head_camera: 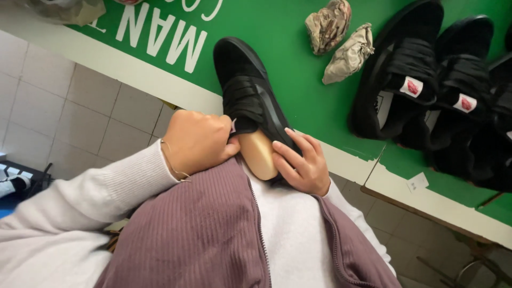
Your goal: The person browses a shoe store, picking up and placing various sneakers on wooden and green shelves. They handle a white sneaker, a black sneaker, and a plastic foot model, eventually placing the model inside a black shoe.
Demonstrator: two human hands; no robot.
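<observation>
A black lace-up shoe (247,90) lies on the green table (298,64), toe pointing away from me, heel at the table's near edge. A tan plastic shoe form (260,154) sticks out of its opening toward my chest. My left hand (198,141) is closed on the shoe's tongue and collar at the left of the opening. My right hand (301,162) grips the right side of the heel, fingers spread along the side wall and against the form.
Two crumpled wads of brown paper (341,40) lie behind the shoe. Several more black shoes (426,80) with red-and-white tags stand at the right. A small white tag (417,182) sits at the table's white edge. Tiled floor lies below at left.
</observation>
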